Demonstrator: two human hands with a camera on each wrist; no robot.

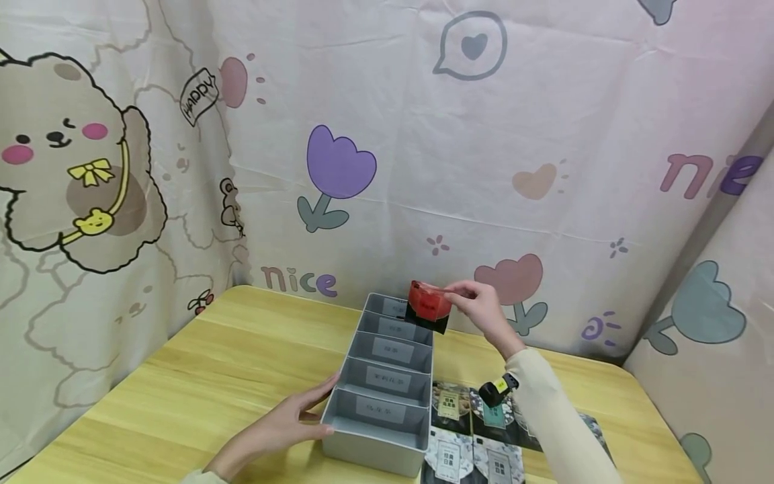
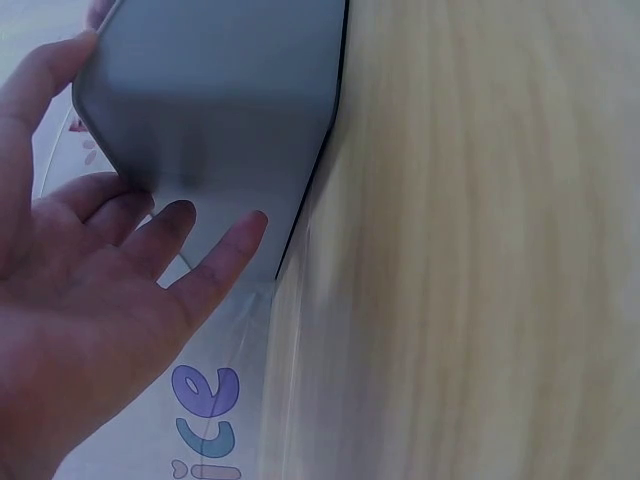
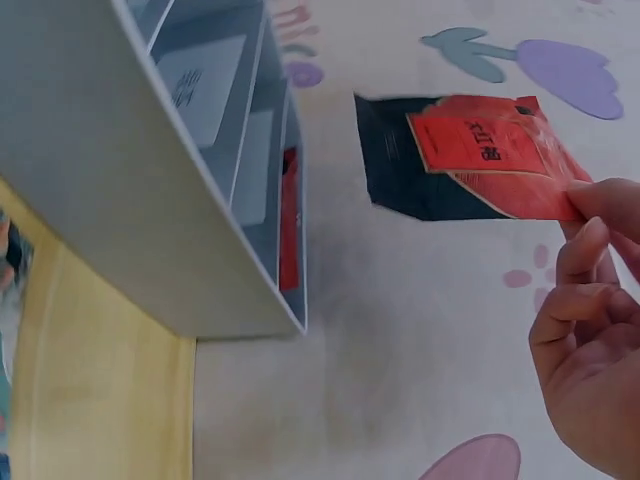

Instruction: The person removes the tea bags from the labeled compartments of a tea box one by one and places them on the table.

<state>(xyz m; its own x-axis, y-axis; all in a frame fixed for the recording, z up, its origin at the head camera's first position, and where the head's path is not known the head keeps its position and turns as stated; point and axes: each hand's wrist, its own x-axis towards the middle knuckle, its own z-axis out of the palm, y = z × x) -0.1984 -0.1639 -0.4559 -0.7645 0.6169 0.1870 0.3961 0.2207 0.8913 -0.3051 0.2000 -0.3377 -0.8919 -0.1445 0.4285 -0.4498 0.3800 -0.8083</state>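
My right hand (image 1: 480, 306) pinches a red and black sachet (image 1: 428, 308) by its top edge, above the far end of a grey divided box (image 1: 375, 460). In the right wrist view the sachet (image 3: 470, 155) is held flat between thumb and fingers, beside the box's far end wall. Another red sachet (image 3: 289, 220) stands inside the farthest compartment. My left hand (image 1: 284, 423) rests at the near left corner of the box. Its thumb lies at the front rim, and the loosely extended fingers (image 2: 225, 260) lie along the side wall.
Label cards (image 1: 381, 409) mark the box's compartments. Several printed sachets (image 1: 447, 457) lie in rows on the wooden table (image 1: 254, 356), right of the box and partly under the right forearm. A patterned curtain (image 1: 411, 168) hangs behind the table's back edge.
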